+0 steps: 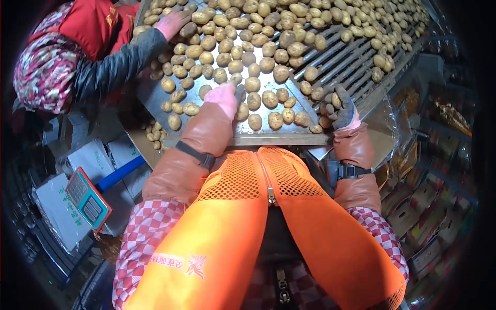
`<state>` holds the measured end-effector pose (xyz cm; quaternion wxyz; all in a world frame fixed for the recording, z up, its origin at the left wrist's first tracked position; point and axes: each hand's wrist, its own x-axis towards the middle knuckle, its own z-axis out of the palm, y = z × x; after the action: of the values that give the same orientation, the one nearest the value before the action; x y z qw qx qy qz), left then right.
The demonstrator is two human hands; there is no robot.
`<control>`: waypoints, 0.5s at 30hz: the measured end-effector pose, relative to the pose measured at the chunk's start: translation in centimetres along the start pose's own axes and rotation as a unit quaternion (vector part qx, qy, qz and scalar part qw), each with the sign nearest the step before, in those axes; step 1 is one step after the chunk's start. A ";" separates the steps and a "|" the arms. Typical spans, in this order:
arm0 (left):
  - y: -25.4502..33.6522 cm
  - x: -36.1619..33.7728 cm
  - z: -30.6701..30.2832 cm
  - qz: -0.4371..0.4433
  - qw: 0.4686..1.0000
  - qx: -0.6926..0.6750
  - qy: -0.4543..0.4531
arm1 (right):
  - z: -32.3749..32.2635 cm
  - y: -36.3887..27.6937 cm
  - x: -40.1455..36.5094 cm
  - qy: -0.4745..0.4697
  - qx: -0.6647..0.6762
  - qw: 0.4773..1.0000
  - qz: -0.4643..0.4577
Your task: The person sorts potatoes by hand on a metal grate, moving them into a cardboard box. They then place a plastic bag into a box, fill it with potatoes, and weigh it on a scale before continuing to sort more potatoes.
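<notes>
Potatoes (269,99) lie loose over a metal sorting table (263,123). My left hand (223,98), in a pink glove with grey on the finger side, reaches over the near part of the metal sheet among them. Its fingers are mostly hidden under the back of the hand, so whether it holds a potato does not show. At the right corner of the sheet, beside the bars, my right hand (343,109) wears a similar glove. Its grey fingers curl round a potato (336,100), with other potatoes close against them.
Beyond the sheet, a slatted rack (338,64) carries many potatoes. At the left, a co-worker's gloved hand (174,24) touches the pile. A scale display (89,200) on a blue post (121,173) stands lower left, near white boxes (90,160). Cartons (434,222) stand at right.
</notes>
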<state>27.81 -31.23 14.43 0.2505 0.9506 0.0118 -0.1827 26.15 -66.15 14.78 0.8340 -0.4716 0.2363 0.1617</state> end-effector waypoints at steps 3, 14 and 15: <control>1.5 -0.5 0.9 0.120 0.991 0.055 0.024 | -0.3 0.3 -1.3 -0.003 -0.043 0.998 0.044; -1.2 1.1 5.3 0.156 0.972 -0.172 0.047 | 9.2 5.8 2.0 -0.066 -0.794 0.567 -0.208; -1.1 0.6 5.5 0.075 0.925 -0.371 -0.008 | 10.3 6.4 3.1 -0.073 -0.823 0.540 -0.161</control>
<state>26.34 -33.00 9.23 0.5988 0.7860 0.0054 -0.1539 28.02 -53.90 13.10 0.1052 -0.9673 -0.1425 0.1817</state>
